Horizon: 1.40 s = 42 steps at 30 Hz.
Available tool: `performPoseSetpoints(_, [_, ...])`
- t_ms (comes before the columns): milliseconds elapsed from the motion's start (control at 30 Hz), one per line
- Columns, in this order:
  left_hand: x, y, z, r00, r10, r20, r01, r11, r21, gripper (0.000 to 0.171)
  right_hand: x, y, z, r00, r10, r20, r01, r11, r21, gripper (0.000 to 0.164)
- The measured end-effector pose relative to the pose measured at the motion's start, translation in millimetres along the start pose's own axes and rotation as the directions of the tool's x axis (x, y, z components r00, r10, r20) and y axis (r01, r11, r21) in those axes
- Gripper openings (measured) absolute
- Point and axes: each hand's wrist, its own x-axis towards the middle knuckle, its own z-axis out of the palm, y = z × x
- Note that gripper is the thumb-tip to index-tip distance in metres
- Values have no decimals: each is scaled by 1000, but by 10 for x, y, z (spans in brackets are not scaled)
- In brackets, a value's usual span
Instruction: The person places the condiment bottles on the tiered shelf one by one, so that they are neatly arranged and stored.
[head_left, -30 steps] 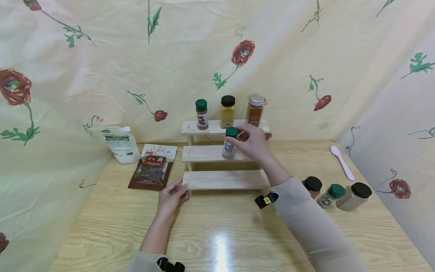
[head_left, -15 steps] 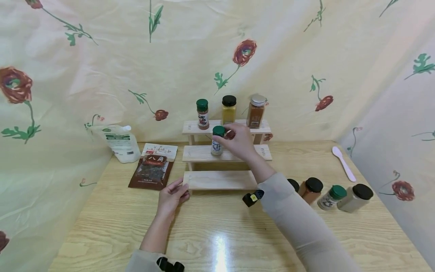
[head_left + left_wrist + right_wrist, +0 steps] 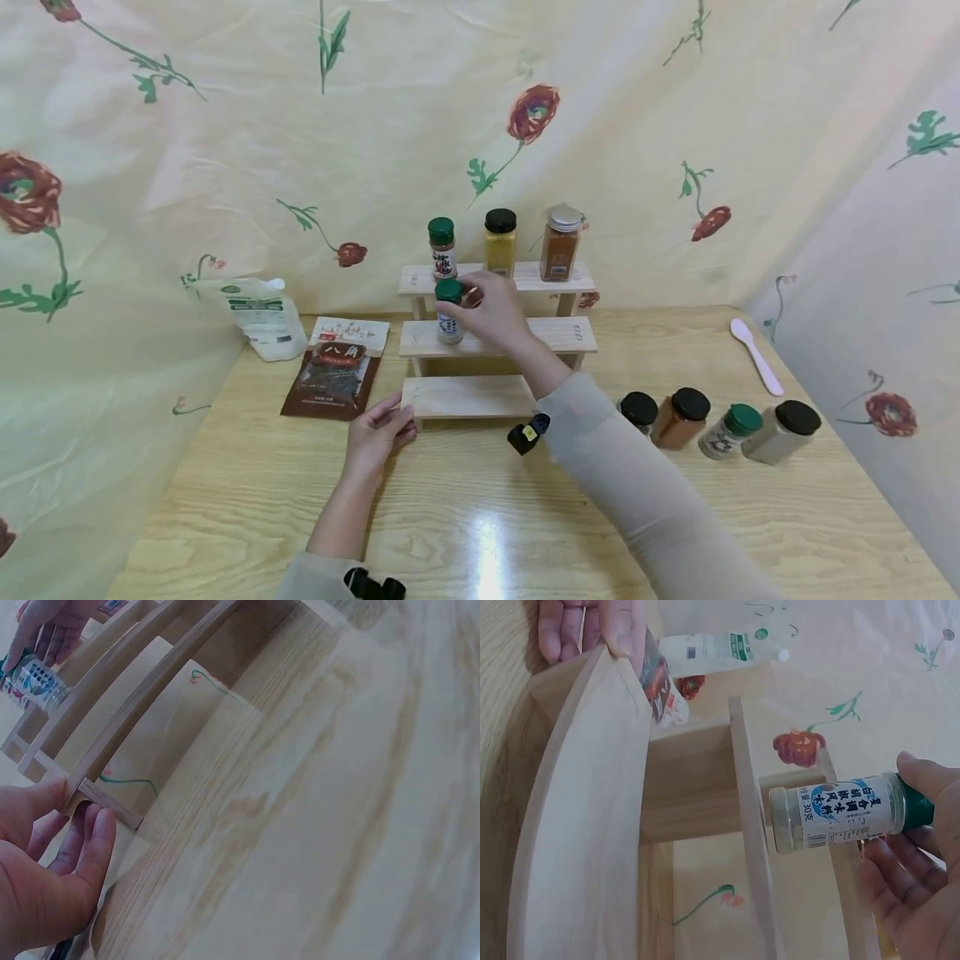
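Observation:
My right hand pinches the green cap of a small clear pepper bottle with a white-and-blue label. This bottle stands upright over the left part of the middle shelf of a three-step wooden rack. In the right wrist view, the bottle's base is right at the shelf's edge. My left hand holds the left front corner of the lowest step; the left wrist view shows the thumb on top and curled fingers beneath. On the top step are a green-capped bottle, a yellow jar and a silver-lidded jar.
Right of the rack are a black-lidded jar, a reddish-brown jar, a green-capped bottle and a pale jar. A white spoon lies behind them. Left are a brown packet and a white spouted pouch.
My right hand has carried the green-capped pepper bottle leftward along the middle shelf, from near its middle to near its left end. The left hand keeps its hold on the rack.

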Motion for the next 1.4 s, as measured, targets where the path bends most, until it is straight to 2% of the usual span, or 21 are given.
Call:
performPoseSetpoints(300, [-8,-23,-12,1000,-2,-7,2,1000,-10,45,34,-33,134,1000,0,1,0,1000,-24,41])
performPoseSetpoints(533, [4,-14,-5,1000,-7,-8,7,1000,-7,45,35,-45,159,1000,-9,-11,9,1000,-18,38])
performPoseSetpoints(700, [18,-4,0,1000,0,-1,0,1000,0,46,16,-11,151,1000,14,10,-14,1000,-28,38])
performPoseSetpoints(900, [19,-18,-6,1000,8,-1,-8,1000,9,45,-78,92,68,997,64,48,-63,998,-6,48])
performPoseSetpoints(1033, [20,-17,-8,1000,8,0,-8,1000,7,45,-170,205,-22,996,71,55,-71,997,-1,48])
performPoseSetpoints(1400, [0,-7,-33,1000,-5,7,5,1000,11,46,-431,466,-282,998,-34,59,34,999,-13,37])
